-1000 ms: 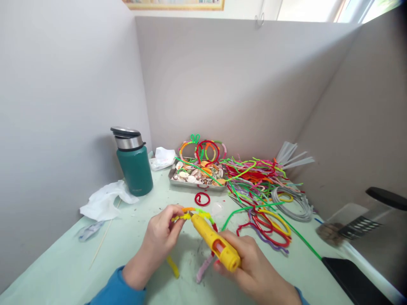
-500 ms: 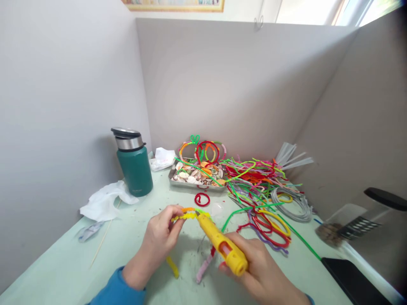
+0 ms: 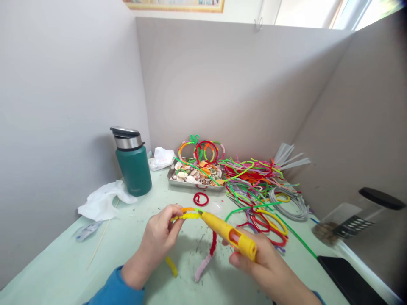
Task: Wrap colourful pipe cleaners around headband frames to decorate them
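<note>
My left hand [image 3: 161,237] pinches a curved band wrapped in coloured pipe cleaner [image 3: 212,245], with yellow, orange, green, red and pink sections. Its pink end and a yellow end hang low, one on each side. A wavy yellow strip [image 3: 190,215] runs just under the orange part. My right hand [image 3: 259,258] is closed around a yellow glue gun [image 3: 222,228]. The gun's tip meets or nearly meets the band at the green part, right of my left fingers. Whether glue is coming out cannot be seen.
A metal tray of shells [image 3: 196,184] stands behind, with coloured rings over it. Pipe cleaners [image 3: 254,171] pile up at right, near a jar [image 3: 346,220] and a black pad [image 3: 346,275]. A green bottle [image 3: 134,171], tissue [image 3: 103,200] and stick [image 3: 101,241] lie left.
The glue gun has swung slightly to the right and lies flatter, its tip still by the band. More of the band's red section shows. My left hand has barely moved.
</note>
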Demonstrator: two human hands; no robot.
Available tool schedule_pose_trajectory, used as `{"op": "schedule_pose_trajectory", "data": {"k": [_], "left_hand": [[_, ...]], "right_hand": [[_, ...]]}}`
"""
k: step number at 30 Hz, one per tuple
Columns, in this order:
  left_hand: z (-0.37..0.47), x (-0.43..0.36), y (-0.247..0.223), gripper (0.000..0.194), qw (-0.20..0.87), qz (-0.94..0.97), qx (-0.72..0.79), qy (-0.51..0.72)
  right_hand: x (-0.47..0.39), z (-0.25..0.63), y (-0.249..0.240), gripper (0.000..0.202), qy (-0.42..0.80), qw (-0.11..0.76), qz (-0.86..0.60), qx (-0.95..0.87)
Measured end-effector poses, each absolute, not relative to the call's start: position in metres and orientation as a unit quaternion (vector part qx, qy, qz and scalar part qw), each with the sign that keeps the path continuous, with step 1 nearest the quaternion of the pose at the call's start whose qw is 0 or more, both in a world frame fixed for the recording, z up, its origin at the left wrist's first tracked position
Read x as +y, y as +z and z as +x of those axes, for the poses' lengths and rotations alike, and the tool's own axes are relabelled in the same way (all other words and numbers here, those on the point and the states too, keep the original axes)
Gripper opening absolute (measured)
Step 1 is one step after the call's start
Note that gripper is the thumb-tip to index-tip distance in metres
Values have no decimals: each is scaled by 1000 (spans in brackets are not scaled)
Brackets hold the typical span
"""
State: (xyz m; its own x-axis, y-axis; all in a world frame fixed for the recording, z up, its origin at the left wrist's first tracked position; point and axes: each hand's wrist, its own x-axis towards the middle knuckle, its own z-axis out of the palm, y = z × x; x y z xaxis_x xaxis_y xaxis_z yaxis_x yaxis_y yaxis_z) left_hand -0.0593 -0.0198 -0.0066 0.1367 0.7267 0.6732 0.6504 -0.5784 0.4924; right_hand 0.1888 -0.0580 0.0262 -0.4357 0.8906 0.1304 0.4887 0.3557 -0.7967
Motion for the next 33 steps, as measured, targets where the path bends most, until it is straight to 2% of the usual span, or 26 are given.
{"op": "schedule_pose_trajectory", "data": {"k": [10, 15, 18, 21, 33], "left_hand": [[-59, -19, -8, 8, 30, 756, 445, 479], [-60, -20, -8, 9, 16, 754, 443, 485], [-60, -20, -8, 9, 17, 754, 447, 481], [-60, -18, -9, 9, 24, 755, 446, 480], [-59, -18, -10, 10, 14, 757, 447, 477]], "right_hand": [[-52, 194, 27, 32, 435, 306, -441, -723], [-46, 200, 24, 41, 521, 302, -411, -685], [-42, 202, 20, 46, 547, 329, -384, -667], [-41, 203, 19, 47, 559, 348, -366, -658], [-38, 204, 22, 45, 565, 335, -377, -653]]}}
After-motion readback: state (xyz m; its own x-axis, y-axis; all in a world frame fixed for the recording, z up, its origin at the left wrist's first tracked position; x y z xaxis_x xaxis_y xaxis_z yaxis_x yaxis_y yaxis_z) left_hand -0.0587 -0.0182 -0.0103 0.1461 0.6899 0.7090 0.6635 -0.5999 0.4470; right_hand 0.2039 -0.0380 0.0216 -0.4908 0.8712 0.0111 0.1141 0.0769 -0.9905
